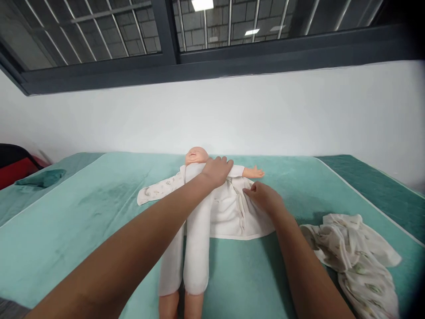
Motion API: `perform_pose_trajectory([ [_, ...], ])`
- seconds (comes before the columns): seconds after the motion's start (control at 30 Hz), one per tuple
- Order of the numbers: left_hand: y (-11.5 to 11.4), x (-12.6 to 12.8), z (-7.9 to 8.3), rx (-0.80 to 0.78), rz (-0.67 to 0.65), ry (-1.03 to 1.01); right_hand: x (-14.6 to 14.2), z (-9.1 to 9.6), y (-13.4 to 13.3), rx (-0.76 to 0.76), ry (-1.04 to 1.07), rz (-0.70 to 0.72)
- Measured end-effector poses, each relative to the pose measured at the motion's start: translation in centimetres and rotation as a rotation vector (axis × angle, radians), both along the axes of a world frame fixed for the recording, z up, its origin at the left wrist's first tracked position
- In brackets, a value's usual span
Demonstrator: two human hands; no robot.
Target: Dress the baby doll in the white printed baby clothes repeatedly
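Note:
A baby doll with a white cloth body lies on its back, head toward the wall. Its arm on the left is inside a patterned white sleeve of a baby top. The top's other half is spread flat beside the doll on the right, inner side up. My left hand is closed over the doll's shoulder and upper arm; its fingertips are partly hidden. With thumb and fingers, my right hand pinches the top's cloth below the doll's bare outstretched arm.
A crumpled patterned white garment lies on the right of the green padded mat. Behind the mat rises a white wall under a barred window. A red and black item is at the far left.

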State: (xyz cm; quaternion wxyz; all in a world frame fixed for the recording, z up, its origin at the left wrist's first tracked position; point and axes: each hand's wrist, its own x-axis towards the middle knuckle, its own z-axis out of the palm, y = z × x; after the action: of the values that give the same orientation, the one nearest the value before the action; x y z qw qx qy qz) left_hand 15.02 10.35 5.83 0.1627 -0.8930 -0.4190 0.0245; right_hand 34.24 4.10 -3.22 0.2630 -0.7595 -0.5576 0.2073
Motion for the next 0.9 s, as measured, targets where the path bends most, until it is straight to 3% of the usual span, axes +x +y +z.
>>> perform_pose_trajectory([
  [0.13, -0.5, -0.3, 0.2, 0.030, -0.014, 0.023, -1.5, 0.1, -0.3, -0.049, -0.180, 0.106],
  [0.4, -0.9, -0.6, 0.2, 0.058, -0.028, 0.045, -1.5, -0.2, 0.0, -0.006, -0.082, 0.044],
  [0.57, -1.0, -1.0, 0.7, 0.056, -0.029, 0.045, 0.0, 0.4, 0.1, 0.138, 0.166, 0.029],
  [0.7, -0.9, -0.9, 0.9, 0.020, -0.003, 0.174, 1.1, 1.3, -0.1, 0.237, 0.487, -0.144],
  [0.8, -0.8, -0.3, 0.7, -0.003, 0.015, 0.222, 0.3, 2.1, -0.6, 0.383, 0.828, -0.201],
  [0.9, -0.7, 0.4, 0.2, -0.015, 0.052, 0.234, -1.4, 3.1, -1.6, 0.542, 1.065, -0.128],
])
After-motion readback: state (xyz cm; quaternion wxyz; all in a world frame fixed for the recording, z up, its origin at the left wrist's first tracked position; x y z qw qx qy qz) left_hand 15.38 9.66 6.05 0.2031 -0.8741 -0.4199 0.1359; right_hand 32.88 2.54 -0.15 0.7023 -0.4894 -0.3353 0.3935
